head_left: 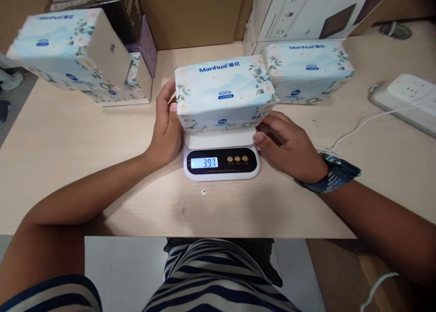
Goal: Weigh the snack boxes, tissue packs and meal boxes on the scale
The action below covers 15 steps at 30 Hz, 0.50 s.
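A striped shirt [218, 289] is seen nearest the camera, below the edge of a pale wood-grain tabletop [136, 203]. Above it, a floral Manhua tissue pack [225, 94] marked "400" is positioned over the white platform of a digital scale [223, 164], its lit display [204, 162] showing what reads as 3.97. The pack is flanked by both hands. The fingers of the left hand [166, 130] are half curled against its left end, the thumb laid alongside. The right hand [289, 148], with a wristwatch [340, 169] worn behind it, is loosely bent; its thumb is set at the platform's edge and its other fingers are partly hidden by the pack — whether a firm grip is kept by either cannot be told.

A second Manhua pack [308, 71] is placed just behind at right, before a white printed carton [299, 12]. At left, an upper pack [68, 48] is stacked on a lower pack [136, 82] — a dark box [98, 7] printed "20%" is seen behind. A power strip [408, 91] is set at far right.
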Each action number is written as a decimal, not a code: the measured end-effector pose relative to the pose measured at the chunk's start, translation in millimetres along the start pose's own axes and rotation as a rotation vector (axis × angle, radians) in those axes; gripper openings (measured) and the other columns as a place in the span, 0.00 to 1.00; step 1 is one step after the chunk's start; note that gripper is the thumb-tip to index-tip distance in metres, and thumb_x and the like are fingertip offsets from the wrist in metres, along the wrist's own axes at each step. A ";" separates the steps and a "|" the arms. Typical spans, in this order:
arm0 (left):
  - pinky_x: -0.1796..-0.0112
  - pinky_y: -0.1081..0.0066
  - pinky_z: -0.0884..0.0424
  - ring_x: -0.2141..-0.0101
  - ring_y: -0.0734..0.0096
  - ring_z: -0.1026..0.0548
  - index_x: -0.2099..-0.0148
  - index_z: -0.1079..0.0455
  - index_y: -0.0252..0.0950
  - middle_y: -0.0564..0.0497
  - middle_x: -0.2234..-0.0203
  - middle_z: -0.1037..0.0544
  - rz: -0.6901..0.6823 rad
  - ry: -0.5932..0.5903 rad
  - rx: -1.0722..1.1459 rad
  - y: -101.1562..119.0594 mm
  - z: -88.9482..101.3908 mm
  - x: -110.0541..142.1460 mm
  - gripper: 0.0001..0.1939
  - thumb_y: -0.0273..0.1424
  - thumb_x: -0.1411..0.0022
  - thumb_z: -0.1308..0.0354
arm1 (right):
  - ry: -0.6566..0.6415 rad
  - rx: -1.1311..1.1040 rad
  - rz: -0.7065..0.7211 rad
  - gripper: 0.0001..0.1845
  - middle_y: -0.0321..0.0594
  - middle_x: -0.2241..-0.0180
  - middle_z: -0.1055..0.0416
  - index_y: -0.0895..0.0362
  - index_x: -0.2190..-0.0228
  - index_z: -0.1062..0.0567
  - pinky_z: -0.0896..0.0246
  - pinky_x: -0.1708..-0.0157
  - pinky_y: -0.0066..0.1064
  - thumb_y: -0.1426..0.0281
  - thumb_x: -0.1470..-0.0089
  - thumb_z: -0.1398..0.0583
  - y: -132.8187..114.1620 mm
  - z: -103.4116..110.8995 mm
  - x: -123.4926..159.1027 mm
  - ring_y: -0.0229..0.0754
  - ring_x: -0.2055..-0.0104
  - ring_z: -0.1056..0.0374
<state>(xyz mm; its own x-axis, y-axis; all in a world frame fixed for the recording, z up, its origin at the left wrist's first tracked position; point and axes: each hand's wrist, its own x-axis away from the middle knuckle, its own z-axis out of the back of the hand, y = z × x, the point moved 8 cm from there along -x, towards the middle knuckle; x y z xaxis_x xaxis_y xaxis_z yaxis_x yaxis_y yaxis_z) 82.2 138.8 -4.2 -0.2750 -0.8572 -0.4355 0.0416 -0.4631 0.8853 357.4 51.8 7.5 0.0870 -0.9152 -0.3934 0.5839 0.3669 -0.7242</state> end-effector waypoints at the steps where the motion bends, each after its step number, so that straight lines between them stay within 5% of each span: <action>1: 0.18 0.42 0.50 0.16 0.54 0.55 0.26 0.41 0.66 0.59 0.22 0.36 -0.007 0.001 0.008 0.3 0.4 0.4 0.33 0.65 0.27 0.49 | -0.008 -0.001 0.008 0.30 0.50 0.37 0.21 0.46 0.41 0.18 0.24 0.33 0.60 0.42 0.33 0.37 -0.5 -1.3 -0.2 0.62 0.34 0.23; 8: 0.22 0.39 0.41 0.19 0.51 0.43 0.29 0.41 0.62 0.55 0.23 0.35 0.045 0.010 0.089 -8.4 3.6 0.2 0.31 0.62 0.27 0.43 | -0.052 -0.009 0.029 0.30 0.49 0.36 0.22 0.45 0.36 0.22 0.27 0.30 0.59 0.45 0.30 0.39 -2.5 -4.4 -0.9 0.60 0.31 0.26; 15: 0.23 0.38 0.40 0.19 0.50 0.42 0.29 0.42 0.62 0.54 0.23 0.34 0.034 0.006 0.113 -8.9 1.1 0.4 0.31 0.62 0.27 0.43 | -0.051 0.006 0.050 0.31 0.51 0.36 0.22 0.46 0.37 0.22 0.27 0.31 0.63 0.42 0.30 0.41 -4.6 -3.8 -0.5 0.61 0.31 0.26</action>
<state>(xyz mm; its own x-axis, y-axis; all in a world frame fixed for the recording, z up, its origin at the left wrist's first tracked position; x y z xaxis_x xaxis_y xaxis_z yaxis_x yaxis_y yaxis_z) 80.7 142.9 -12.1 -0.2696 -0.8736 -0.4052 -0.0576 -0.4054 0.9123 351.6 51.2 8.9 0.1570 -0.9030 -0.3999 0.5823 0.4117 -0.7010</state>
